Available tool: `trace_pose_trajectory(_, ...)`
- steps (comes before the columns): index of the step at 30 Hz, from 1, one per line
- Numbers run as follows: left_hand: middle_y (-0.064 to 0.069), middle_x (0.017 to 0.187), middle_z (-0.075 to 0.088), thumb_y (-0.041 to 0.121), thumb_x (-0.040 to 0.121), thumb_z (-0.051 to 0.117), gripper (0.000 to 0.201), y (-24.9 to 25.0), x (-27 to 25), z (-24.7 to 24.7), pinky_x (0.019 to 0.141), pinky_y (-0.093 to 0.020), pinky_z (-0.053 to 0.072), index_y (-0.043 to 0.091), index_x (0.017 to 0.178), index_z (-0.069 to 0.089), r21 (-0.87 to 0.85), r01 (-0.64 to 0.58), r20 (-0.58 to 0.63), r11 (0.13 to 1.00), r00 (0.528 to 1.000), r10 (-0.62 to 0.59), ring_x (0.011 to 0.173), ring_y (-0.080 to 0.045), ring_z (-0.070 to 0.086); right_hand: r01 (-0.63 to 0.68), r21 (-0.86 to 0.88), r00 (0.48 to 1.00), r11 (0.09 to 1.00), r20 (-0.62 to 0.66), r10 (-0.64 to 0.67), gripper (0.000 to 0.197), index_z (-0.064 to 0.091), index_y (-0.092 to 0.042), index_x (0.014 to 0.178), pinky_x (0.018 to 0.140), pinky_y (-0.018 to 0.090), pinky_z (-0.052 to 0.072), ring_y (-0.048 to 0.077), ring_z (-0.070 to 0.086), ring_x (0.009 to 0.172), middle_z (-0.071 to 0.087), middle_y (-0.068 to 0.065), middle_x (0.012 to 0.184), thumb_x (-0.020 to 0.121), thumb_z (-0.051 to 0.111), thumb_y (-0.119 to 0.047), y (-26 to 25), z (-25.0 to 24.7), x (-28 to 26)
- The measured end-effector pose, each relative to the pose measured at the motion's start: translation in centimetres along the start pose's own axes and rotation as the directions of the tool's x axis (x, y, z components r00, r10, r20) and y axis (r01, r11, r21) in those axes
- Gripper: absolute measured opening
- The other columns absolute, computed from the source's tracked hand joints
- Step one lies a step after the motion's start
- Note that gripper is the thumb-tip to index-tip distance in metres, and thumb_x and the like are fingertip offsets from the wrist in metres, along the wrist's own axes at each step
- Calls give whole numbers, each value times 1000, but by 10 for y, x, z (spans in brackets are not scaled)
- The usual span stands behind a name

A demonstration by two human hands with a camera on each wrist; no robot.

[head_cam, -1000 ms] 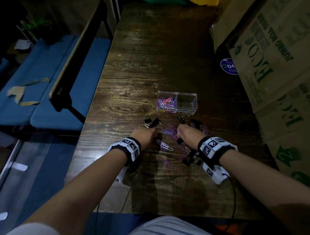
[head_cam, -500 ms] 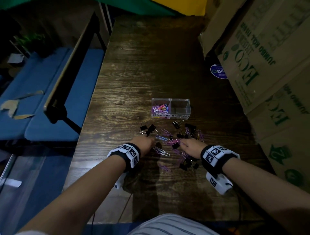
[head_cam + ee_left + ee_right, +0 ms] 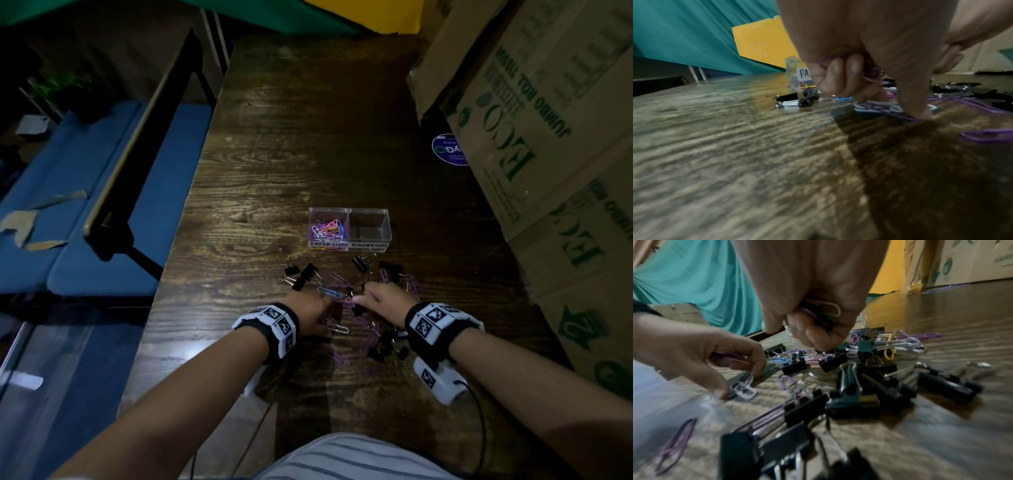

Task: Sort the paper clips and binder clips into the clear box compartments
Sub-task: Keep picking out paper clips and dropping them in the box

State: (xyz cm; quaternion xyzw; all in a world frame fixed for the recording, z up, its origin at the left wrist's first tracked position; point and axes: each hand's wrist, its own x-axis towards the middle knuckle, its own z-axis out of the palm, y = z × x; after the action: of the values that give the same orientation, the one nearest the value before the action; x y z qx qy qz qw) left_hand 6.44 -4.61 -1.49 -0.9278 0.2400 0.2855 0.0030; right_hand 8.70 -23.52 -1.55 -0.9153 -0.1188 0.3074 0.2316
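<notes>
A clear two-compartment box (image 3: 349, 209) stands mid-table; its left compartment, labelled paper clips, holds several coloured paper clips (image 3: 327, 229), its right one looks bare. In front lies a scatter of black binder clips (image 3: 387, 346) and loose paper clips (image 3: 330, 292). My left hand (image 3: 313, 313) hovers low over the pile, fingers curled round purple paper clips (image 3: 871, 71), thumb and a finger at a white clip (image 3: 743, 390). My right hand (image 3: 385, 298) also holds a bunch of paper clips (image 3: 824, 308) in curled fingers above the binder clips (image 3: 849, 395).
Stacked cardboard cartons (image 3: 555, 144) crowd the table's right side, with a round blue sticker (image 3: 448, 149) beside them. A blue bench (image 3: 102, 212) and a dark frame stand left of the wooden table (image 3: 308, 120). Cables trail from both wrist cameras toward the near edge.
Both hands stayed over the clip pile, the left drawing slightly back to the white clip. The head view tilted, so the box sits lower in frame.
</notes>
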Motion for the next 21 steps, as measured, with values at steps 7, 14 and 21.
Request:
trace_pose_trajectory(7, -10, 143, 41, 37, 93, 52, 44, -2, 3, 0, 91, -39, 47, 11, 129, 51, 87, -57, -79, 995, 995, 63, 120, -29, 55, 118, -143, 986, 983, 131, -99, 28, 43, -22, 72, 53, 22, 29, 7, 39, 58, 42, -11, 63, 86, 63, -36, -9, -7, -6)
trace_pose_trajectory(14, -11, 139, 45, 39, 96, 46, 44, -6, 0, -3, 84, -38, 49, 11, 130, 53, 112, -12, -76, 994, 997, 21, 113, -30, 59, 435, -551, 864, 712, 477, -159, 38, 44, -19, 85, 58, 29, 35, 18, 48, 69, 53, -2, 74, 84, 57, -54, -13, 12, -42)
trace_pose_trajectory(21, -13, 124, 63, 27, 100, 42, 33, 2, -7, -3, 84, -35, 51, 8, 124, 54, 101, 102, -121, 990, 989, -90, 112, -28, 62, 561, -643, 808, 521, 563, -175, 60, 64, -4, 94, 50, 28, 35, 29, 66, 79, 70, 12, 89, 86, 48, -61, -6, 44, -63)
